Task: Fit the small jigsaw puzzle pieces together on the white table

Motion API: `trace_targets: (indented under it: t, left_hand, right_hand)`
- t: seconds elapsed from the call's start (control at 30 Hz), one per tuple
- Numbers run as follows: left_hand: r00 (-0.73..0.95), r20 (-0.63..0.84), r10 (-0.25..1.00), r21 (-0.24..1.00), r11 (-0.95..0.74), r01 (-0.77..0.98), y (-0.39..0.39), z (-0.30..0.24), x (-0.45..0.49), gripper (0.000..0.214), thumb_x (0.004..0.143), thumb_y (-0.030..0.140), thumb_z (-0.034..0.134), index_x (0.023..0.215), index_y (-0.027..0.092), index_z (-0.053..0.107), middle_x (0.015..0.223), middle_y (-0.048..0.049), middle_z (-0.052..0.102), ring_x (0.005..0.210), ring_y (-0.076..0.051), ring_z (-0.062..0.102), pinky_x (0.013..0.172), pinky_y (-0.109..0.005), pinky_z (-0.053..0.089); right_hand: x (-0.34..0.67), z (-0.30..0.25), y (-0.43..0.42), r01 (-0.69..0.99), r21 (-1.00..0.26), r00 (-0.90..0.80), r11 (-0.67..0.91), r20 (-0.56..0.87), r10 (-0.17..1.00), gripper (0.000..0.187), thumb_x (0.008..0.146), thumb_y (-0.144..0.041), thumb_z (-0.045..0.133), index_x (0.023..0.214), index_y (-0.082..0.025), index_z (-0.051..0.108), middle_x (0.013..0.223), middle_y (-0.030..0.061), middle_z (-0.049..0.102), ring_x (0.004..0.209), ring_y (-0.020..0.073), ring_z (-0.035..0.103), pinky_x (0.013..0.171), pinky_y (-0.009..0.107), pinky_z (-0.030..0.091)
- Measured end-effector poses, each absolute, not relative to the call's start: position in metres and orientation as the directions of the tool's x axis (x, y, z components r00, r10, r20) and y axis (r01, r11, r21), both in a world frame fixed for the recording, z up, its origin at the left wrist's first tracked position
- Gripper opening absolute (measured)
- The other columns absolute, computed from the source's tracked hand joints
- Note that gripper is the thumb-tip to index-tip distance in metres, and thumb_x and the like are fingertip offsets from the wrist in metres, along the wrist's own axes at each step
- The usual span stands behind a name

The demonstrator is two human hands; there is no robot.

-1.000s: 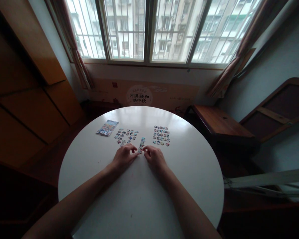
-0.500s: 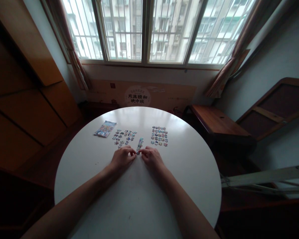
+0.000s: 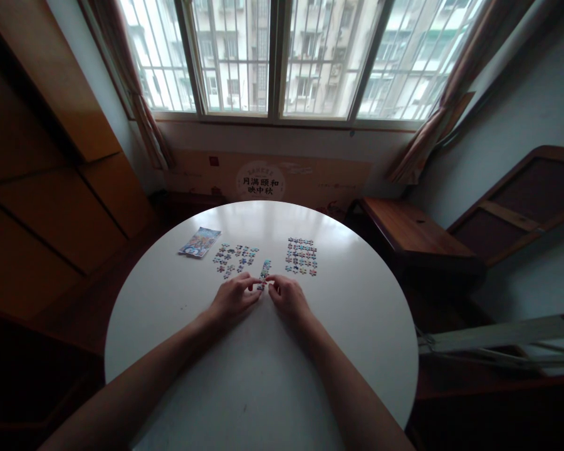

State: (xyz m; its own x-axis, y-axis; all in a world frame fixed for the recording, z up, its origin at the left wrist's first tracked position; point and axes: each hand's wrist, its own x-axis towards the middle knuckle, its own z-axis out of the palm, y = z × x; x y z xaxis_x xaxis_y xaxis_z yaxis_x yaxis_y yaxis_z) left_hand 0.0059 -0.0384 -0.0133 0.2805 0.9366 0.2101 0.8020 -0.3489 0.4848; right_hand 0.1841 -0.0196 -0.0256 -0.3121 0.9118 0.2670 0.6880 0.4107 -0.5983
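Both of my hands rest on a round white table [image 3: 263, 376]. My left hand [image 3: 234, 296] and my right hand [image 3: 286, 293] pinch the near end of a short joined strip of puzzle pieces [image 3: 264, 271] that lies between them, fingertips almost touching. A loose scatter of pieces [image 3: 232, 258] lies just beyond my left hand. Another group of pieces in rows [image 3: 301, 256] lies beyond my right hand. A small printed picture card [image 3: 200, 242] sits further left.
A barred window [image 3: 282, 56] with curtains fills the far wall, with a printed cardboard panel [image 3: 263, 178] leaning below it. A wooden side table [image 3: 411, 233] stands to the right, wooden cabinets [image 3: 51, 188] to the left.
Both hands stay pinched at the near end of the strip, shifting only slightly. The view moved a little.
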Motion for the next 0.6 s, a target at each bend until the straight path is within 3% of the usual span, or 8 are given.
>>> trace_targets:
  t: [0.43,0.6]
  left_hand:
    - [0.314,0.193,0.93,0.45,-0.368,0.814,-0.0421,-0.0098,0.0078,0.03,0.086,0.037,0.051,0.111,0.032,0.067,0.093,-0.0017,0.06,0.076,-0.014,0.059,0.069,-0.023,0.043]
    - [0.246,0.179,0.953,0.46,-0.302,0.835,-0.0375,-0.0126,0.0053,0.029,0.084,0.037,0.053,0.107,0.027,0.067,0.078,-0.0001,0.062,0.069,-0.014,0.058,0.064,-0.023,0.04]
  right_hand:
    - [0.1846,-0.0257,-0.0191,0.68,-0.58,-0.345,0.449,0.287,0.894,0.023,0.084,-0.018,0.053,0.099,-0.022,0.07,0.09,0.0034,0.071,0.077,0.0144,0.062,0.076,0.023,0.04]
    - [0.1849,-0.0259,-0.0194,0.683,-0.589,-0.334,0.432,0.275,0.902,0.023,0.084,-0.019,0.053,0.098,-0.023,0.07,0.086,0.0025,0.07,0.073,0.0142,0.061,0.074,0.023,0.04]
